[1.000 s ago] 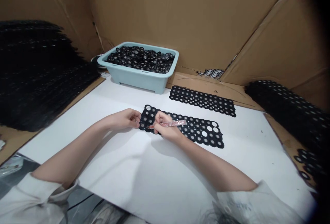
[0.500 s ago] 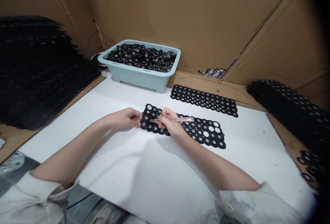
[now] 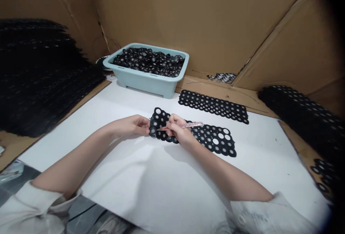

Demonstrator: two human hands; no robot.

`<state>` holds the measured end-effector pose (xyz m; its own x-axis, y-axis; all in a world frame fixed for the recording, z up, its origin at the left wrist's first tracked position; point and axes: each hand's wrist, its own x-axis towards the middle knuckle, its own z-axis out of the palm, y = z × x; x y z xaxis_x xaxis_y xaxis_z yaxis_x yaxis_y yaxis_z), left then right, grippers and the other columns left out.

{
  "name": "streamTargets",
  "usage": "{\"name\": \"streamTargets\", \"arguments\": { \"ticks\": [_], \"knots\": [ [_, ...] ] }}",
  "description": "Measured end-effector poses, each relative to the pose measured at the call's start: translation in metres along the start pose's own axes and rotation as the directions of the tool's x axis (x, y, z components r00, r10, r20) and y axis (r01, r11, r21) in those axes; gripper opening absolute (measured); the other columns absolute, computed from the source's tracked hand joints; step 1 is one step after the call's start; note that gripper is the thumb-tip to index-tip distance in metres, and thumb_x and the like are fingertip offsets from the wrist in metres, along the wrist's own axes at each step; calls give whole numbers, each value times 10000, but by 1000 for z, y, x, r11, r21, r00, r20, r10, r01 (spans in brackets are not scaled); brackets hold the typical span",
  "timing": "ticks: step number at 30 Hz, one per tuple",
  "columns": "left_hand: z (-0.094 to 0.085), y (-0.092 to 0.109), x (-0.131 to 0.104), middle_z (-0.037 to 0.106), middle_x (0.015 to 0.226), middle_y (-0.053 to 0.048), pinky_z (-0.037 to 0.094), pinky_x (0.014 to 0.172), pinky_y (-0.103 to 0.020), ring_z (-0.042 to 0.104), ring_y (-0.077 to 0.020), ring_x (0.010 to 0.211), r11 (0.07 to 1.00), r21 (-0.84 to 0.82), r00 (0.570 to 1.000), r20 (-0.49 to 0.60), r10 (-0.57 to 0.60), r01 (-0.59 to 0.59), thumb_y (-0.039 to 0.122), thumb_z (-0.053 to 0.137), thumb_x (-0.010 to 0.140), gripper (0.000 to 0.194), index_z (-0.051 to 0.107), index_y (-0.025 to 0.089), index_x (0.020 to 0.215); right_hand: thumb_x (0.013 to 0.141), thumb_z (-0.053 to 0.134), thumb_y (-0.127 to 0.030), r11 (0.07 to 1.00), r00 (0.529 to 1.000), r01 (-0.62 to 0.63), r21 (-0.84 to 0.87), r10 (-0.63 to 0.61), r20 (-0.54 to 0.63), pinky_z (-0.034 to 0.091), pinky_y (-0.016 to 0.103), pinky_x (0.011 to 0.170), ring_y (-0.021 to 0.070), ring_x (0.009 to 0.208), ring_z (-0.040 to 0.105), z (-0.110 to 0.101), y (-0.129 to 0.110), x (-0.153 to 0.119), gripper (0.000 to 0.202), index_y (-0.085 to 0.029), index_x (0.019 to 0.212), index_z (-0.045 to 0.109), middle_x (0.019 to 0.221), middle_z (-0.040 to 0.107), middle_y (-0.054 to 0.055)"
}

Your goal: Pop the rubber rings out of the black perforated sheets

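A black sheet of joined rings (image 3: 215,137) lies flat on the white board. Most of its rings have grey centres; a few, at the top left corner and toward the right end, show plain white. With fingers and thumb closed, my left hand (image 3: 134,125) pinches the sheet's left edge. My right hand (image 3: 178,129) rests over the sheet's left half and grips a slim pen-like tool (image 3: 192,124) with red and white markings. The tool's thin tip points left, at rings close to my left fingers. The rings beneath my right hand are hidden.
A pale blue tub (image 3: 145,83) full of loose black discs stands at the back. Behind the worked sheet lies a second ring sheet (image 3: 212,106). Tall black stacks rise at left (image 3: 40,79) and right (image 3: 304,119). Cardboard walls (image 3: 202,22) enclose the white board (image 3: 161,187).
The tool's tip has shifted slightly down toward the sheet's lower left rings. The sheet's left end has moved a little rightward, and my left hand has moved slightly with it.
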<state>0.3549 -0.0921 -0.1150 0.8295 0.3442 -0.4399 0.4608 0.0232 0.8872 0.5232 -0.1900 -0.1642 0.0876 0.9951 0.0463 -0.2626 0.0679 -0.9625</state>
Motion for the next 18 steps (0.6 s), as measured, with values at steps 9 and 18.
{"name": "streamTargets", "arguments": {
  "ticks": [9, 18],
  "knots": [
    [-1, -1, 1, 435, 711, 5, 270, 552, -212, 367, -98, 623, 999, 2, 994, 101, 33, -34, 288, 554, 713, 165, 504, 136, 754, 737, 499, -207, 988, 997, 74, -135, -70, 35, 353, 206, 472, 69, 468, 479, 6, 0, -3, 191, -203, 659, 325, 495, 485, -72],
    [-1, 1, 0, 474, 746, -3, 299, 578, -211, 397, -111, 655, 999, 50, 996, 89, 10, -15, 297, 549, 720, 190, 530, 133, 813, 753, 490, -196, 985, 995, 85, -149, -77, 64, 372, 215, 501, 82, 525, 511, 6, 3, -4, 187, -207, 673, 322, 538, 494, -63]
  ]
}}
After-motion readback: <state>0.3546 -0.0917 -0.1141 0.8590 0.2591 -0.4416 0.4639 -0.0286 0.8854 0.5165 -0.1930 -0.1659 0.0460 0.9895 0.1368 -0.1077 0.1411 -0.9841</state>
